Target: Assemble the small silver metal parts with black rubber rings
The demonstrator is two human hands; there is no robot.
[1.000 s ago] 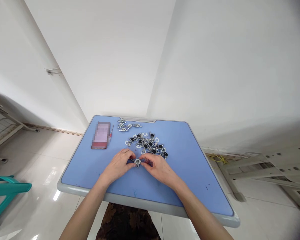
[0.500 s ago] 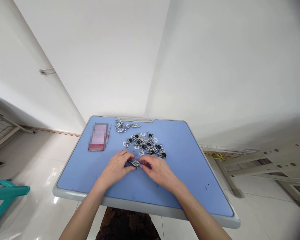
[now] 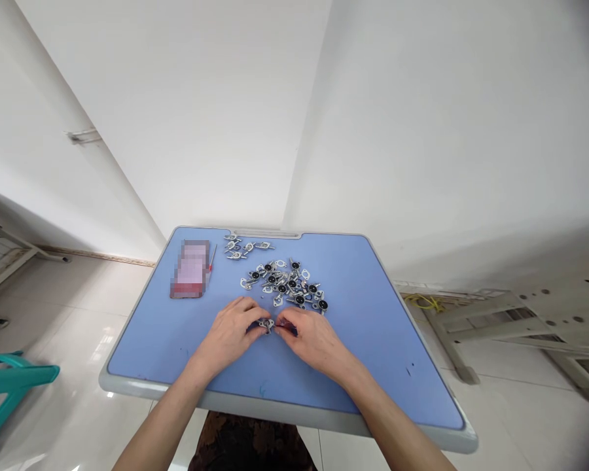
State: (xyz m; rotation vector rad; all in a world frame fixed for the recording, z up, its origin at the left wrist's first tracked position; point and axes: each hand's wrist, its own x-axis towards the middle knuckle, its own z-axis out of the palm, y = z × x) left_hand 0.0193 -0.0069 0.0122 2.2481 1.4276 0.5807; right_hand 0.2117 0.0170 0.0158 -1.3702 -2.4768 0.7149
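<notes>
Between my hands, near the middle of the blue tabletop (image 3: pixel 186 340), is a small silvery metal part (image 3: pixel 267 324). My left hand (image 3: pixel 232 330) pinches its left side between thumb and fingers. From the right, my right hand (image 3: pixel 314 335) grips a small tool with a reddish, see-through handle (image 3: pixel 286 323), its end at the metal part; my fingers cover most of it. Just beyond lies a pile of metal parts with black round pieces (image 3: pixel 282 288) and flat plates. Farther back on the left sits a smaller group of similar metal parts (image 3: pixel 236 255).
A phone with a blurred screen (image 3: pixel 190 268) lies at the table's back left, with a thin screwdriver (image 3: pixel 212 258) beside it. White walls stand behind. A green stool (image 3: pixel 19 376) is on the floor at left, beige metal frames (image 3: pixel 500 324) at right.
The metal part between my hands has tilted a little, and my left fingers have closed in further over it. The camera view has shifted slightly.
</notes>
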